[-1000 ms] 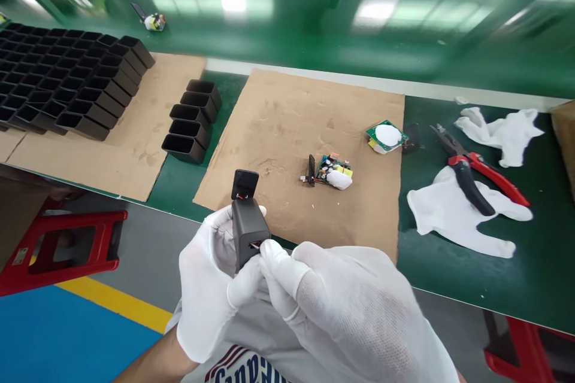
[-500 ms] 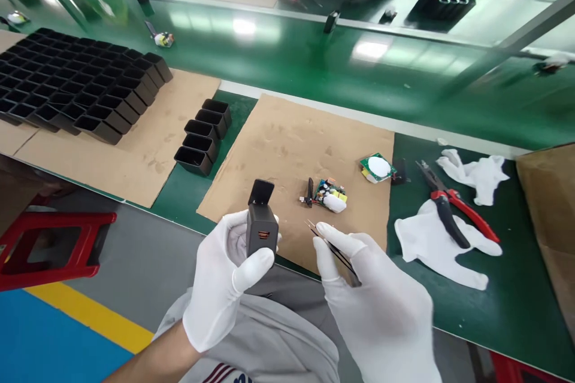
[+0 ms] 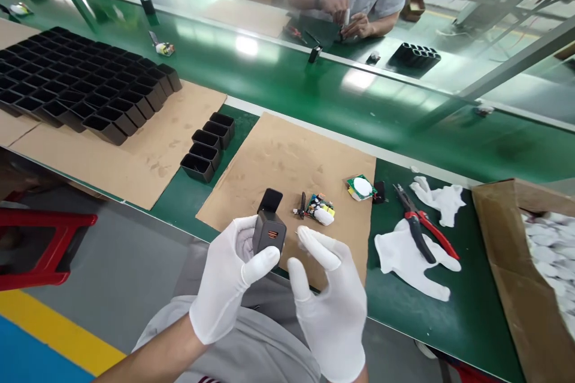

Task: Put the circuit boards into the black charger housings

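While the cardboard (image 3: 287,146) leaves room beyond the circuit board (image 3: 320,209), the left hand (image 3: 231,278) grips a black case (image 3: 266,232) at the near edge of the desk (image 3: 471,314). Just beside, the right hand (image 3: 332,305) parts thumb from fingers; whether it grasps anything, I cannot tell.

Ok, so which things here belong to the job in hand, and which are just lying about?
Likely the job:
- case, in the left hand
- circuit boards
- other cases, judging by their look

Apparently just lying about:
- pliers
- loose gloves
- stool
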A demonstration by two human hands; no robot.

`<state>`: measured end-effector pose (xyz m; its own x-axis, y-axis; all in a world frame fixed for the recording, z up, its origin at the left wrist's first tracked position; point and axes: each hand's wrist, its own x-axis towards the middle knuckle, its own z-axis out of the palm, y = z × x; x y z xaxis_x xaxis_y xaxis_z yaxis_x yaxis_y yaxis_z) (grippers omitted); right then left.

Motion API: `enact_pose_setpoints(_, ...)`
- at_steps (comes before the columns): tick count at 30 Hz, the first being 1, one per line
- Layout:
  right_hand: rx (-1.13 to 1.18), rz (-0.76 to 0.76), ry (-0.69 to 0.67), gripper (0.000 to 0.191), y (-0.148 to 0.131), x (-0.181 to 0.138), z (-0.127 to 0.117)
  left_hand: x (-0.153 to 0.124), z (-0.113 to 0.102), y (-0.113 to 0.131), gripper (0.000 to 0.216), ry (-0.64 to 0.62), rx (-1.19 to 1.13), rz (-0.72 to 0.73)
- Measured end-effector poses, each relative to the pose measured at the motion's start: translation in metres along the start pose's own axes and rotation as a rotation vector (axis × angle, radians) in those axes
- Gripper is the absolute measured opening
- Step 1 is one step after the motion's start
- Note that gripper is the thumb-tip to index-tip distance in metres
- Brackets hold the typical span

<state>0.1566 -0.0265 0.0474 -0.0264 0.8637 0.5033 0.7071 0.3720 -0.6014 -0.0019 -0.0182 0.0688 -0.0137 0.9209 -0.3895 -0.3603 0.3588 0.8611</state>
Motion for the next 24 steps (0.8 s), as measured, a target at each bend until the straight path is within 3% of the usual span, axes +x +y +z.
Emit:
enact_pose_setpoints(4,0.229,0.034,-0.142,0.046,-0.014,0.011,0.010,0.003,-0.004,0.001,0.052,-0.024,-0.045,0.006)
enact_pose_setpoints(8,0.347,0.094,-0.160,0.043,-0.019,0.015,0.022,0.013,-0.013,0.002,0.054,0.059,-0.002,0.054)
enact_pose_setpoints(13,0.446,0.422,-0.089,0.041,-0.021,0.018,0.059,0.026,-0.023,-0.008,0.037,0.243,0.211,0.279)
enact_pose_setpoints(15,0.412,0.476,-0.077,0.040,-0.017,0.023,0.072,0.032,-0.024,-0.016,0.033,0.320,0.326,0.410)
enact_pose_setpoints(19,0.370,0.442,-0.063,0.034,-0.012,0.030,0.079,0.042,-0.025,-0.031,0.037,0.439,0.558,0.559)
enact_pose_setpoints(24,0.204,0.307,-0.148,0.042,-0.017,0.032,0.066,0.041,-0.028,-0.043,0.038,0.365,0.663,0.607)
